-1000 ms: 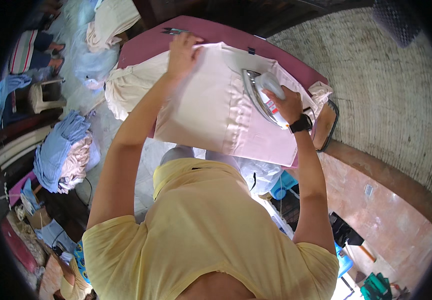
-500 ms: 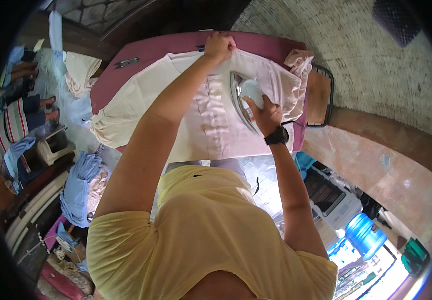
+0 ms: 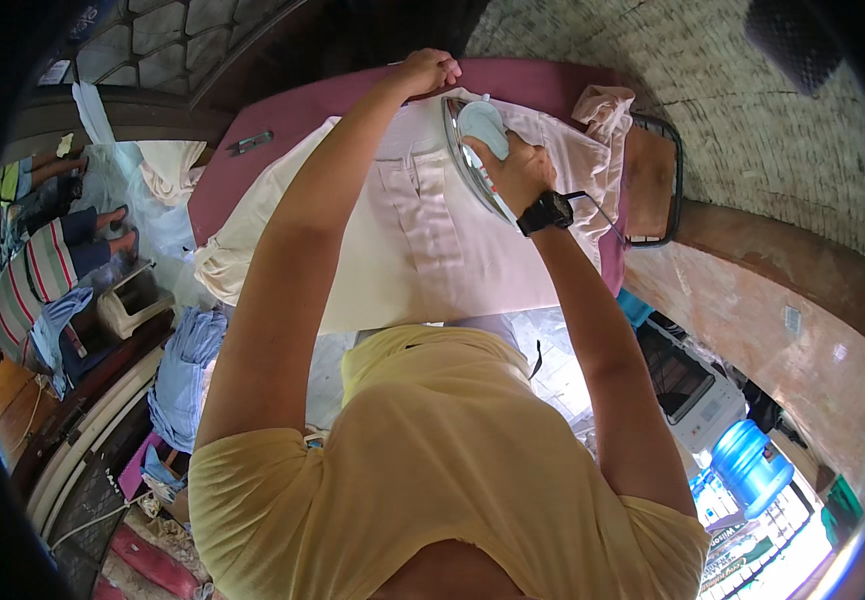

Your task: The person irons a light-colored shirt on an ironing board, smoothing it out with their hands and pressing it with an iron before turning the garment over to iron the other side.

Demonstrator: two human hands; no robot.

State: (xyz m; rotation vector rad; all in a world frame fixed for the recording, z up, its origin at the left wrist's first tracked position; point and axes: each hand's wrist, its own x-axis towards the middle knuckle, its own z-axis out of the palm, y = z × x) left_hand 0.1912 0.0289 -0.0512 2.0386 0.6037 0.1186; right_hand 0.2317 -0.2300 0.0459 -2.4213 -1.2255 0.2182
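A pale cream-pink shirt (image 3: pixel 352 285) lies spread over a maroon padded ironing board (image 3: pixel 542 80), a pleated strip running down its middle. In my right hand (image 3: pixel 522 170), a white and silver iron (image 3: pixel 482 122) rests on the shirt's upper right part, its tip pointing away from me. The iron's cord (image 3: pixel 607 215) trails to the right past my black wristwatch (image 3: pixel 546 213). My left hand (image 3: pixel 432 72) is at the board's far edge with curled fingers, just beyond the shirt's upper edge; what they grip, if anything, is hidden.
A dark clip-like object (image 3: pixel 249 142) lies on the board's far left. A black-framed wooden end (image 3: pixel 649 185) juts out at the right. Blue folded clothes (image 3: pixel 187 375), a beige stool (image 3: pixel 132 305) and seated people's legs (image 3: pixel 102 225) are at left. A blue water jug (image 3: pixel 752 468) stands lower right.
The iron has slid away from me and slightly left over the shirt, with my right hand on it. My left hand has shifted slightly farther away, toward the board's far edge.
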